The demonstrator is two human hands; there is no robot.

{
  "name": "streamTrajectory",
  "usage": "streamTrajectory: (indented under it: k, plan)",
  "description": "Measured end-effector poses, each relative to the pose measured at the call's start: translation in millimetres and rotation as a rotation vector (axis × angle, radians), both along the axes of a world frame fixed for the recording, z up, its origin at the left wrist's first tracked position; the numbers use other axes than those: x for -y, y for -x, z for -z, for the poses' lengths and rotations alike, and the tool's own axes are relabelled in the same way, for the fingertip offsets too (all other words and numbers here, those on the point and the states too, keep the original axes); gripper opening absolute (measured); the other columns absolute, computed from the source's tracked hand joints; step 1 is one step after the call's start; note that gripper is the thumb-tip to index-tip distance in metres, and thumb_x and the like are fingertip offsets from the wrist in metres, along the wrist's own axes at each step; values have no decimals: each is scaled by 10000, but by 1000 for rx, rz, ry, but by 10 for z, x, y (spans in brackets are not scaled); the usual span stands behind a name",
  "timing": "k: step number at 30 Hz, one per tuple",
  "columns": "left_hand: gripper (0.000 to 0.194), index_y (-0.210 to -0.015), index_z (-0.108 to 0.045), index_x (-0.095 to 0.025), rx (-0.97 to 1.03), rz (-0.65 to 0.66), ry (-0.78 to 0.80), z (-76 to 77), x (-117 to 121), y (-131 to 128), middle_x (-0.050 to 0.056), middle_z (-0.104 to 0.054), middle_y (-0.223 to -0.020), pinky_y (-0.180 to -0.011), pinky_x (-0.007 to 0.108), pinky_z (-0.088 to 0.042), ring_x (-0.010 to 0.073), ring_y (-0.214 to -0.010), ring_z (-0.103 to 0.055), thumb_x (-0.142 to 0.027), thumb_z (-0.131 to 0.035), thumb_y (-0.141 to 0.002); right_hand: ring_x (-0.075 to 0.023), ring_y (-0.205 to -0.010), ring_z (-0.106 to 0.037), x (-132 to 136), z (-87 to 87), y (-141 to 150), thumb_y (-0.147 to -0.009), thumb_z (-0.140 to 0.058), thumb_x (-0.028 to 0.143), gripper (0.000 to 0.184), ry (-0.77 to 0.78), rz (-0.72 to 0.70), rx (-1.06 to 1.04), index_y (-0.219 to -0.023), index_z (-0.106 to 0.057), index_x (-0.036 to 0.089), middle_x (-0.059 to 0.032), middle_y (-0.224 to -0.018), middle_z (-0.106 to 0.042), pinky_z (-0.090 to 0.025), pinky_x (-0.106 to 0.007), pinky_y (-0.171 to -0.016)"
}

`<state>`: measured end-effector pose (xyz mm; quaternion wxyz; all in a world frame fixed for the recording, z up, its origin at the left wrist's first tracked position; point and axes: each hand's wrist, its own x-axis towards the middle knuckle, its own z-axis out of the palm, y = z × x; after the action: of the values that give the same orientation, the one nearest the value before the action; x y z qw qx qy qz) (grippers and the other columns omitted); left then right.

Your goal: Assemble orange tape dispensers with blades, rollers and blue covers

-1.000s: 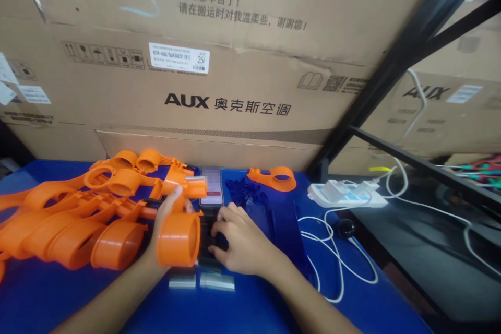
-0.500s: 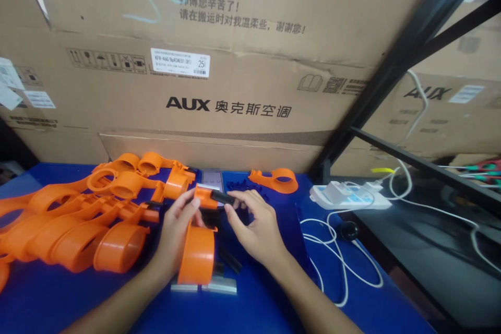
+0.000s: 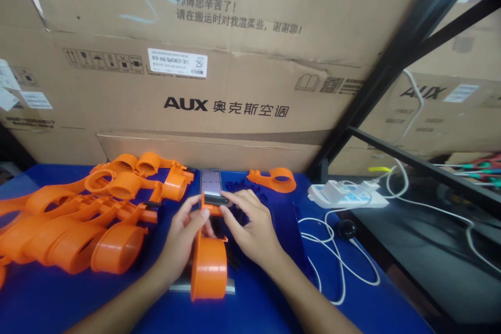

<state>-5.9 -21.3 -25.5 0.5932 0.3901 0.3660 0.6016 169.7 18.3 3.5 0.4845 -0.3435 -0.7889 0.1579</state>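
Note:
Closed around the narrow upper end of an orange tape dispenser (image 3: pixel 209 271) is my left hand (image 3: pixel 183 235); the dispenser's wide ring hangs below the fingers. A short black roller (image 3: pixel 215 199) lies across that upper end, level with it. My right hand (image 3: pixel 252 224) pinches the roller's right end between thumb and fingers, the thumb also against the orange edge. Whether the roller is seated in the dispenser I cannot tell. Partly hidden beneath the ring are flat silvery metal strips (image 3: pixel 180 287) on the blue table (image 3: pixel 258 302).
Several more orange dispensers (image 3: pixel 117 250) are piled at the left. A single orange dispenser (image 3: pixel 279 180) lies at the back, near small dark blue parts (image 3: pixel 240 186) and a phone (image 3: pixel 211 181). At right are a white power strip (image 3: pixel 348 195), loose cables and a black metal frame (image 3: pixel 376 83).
The dispenser has shifted right and slightly down. The black roller, earlier angled out from its end, now lies level across it, with my right hand closer to the left hand.

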Motion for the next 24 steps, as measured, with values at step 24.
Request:
streamTrajectory:
  k: [24]
  plan:
    - [418, -699, -544, -193, 31, -29, 246, -41, -30, 20, -27, -562, -541, -494, 259, -478, 124, -450, -519, -515, -798, -778, -384, -1235, -479, -98, 169, -101, -935, -621, 385, 277, 82, 396, 866, -1091, -775, 216, -185, -1317, -625, -358, -506, -953]
